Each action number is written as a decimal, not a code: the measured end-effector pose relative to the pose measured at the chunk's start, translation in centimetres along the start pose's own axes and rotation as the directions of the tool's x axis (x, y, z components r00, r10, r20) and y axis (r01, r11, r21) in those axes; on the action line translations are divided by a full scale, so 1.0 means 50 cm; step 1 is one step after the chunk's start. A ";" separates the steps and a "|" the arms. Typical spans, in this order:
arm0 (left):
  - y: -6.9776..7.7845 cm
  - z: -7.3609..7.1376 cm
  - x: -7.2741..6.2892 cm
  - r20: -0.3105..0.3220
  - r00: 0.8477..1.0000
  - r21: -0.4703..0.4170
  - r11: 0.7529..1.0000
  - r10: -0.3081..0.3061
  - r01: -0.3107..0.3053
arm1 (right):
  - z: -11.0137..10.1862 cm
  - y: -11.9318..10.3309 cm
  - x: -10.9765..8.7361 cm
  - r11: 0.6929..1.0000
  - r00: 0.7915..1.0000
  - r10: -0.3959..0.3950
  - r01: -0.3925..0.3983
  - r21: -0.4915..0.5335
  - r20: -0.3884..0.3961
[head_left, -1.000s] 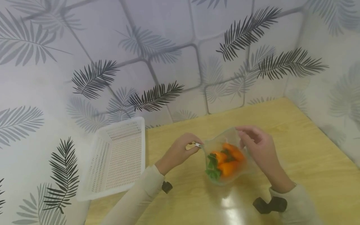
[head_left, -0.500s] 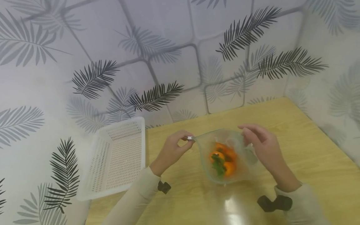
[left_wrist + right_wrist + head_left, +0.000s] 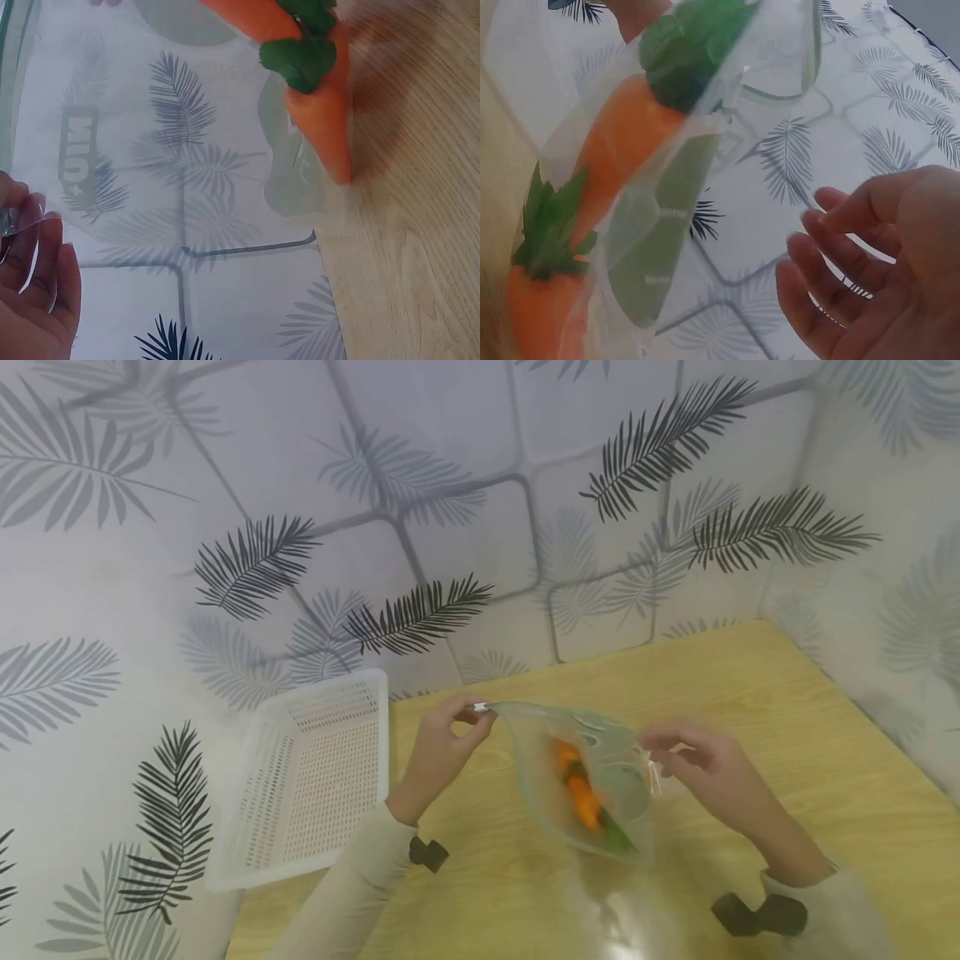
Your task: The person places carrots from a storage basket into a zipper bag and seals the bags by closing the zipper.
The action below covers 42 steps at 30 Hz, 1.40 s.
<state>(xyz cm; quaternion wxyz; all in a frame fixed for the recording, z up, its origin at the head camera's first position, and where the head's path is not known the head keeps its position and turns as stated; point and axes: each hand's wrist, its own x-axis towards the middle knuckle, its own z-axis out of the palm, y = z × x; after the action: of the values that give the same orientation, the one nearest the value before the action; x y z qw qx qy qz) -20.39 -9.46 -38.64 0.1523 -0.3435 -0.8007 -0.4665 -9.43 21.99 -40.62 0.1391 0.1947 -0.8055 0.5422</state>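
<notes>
A clear zip bag (image 3: 534, 760) with pale green shapes hangs over the table, tilted in the head view. Inside it are several orange carrots (image 3: 576, 777) with green leafy tops, also plain in the right wrist view (image 3: 622, 142). My left hand (image 3: 438, 752) pinches the bag's upper left corner at a small white slider (image 3: 478, 707). My right hand (image 3: 716, 768) is beside the bag's right edge. In the right wrist view, its fingers (image 3: 802, 277) curve loosely with nothing between them, apart from the bag.
A white slotted plastic basket (image 3: 382, 760) stands at the table's left. The wood-grain table (image 3: 750, 693) meets a wall (image 3: 465, 543) with a leaf pattern behind it. Dark wrist mounts (image 3: 761, 914) sit on both sleeves.
My left hand has drawn the bag's corner leftward and up. My right hand, at the bag's upper right corner earlier, has moved right and down. The carrots have swung into a narrow slanting row.
</notes>
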 end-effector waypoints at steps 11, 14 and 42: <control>0.064 -0.030 0.020 -0.094 0.991 0.011 0.995 -0.097 0.099 | 0.044 0.029 -0.042 0.986 0.950 -0.163 0.168 0.005 0.265; 0.053 -0.035 0.025 -0.144 0.984 -0.006 0.995 -0.101 0.101 | 0.059 0.029 -0.047 0.984 0.945 -0.168 0.176 -0.004 0.281; 0.052 -0.048 0.028 -0.229 0.963 -0.025 0.990 -0.142 0.140 | 0.118 -0.024 -0.014 0.984 0.981 -0.176 0.175 -0.026 -0.079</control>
<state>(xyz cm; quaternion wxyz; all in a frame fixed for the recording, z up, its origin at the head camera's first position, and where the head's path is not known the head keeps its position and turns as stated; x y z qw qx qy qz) -19.81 -10.05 -34.95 0.2093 -0.2299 -0.7980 -0.5163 -8.33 16.21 -42.16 0.2207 0.2416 -0.7841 0.5274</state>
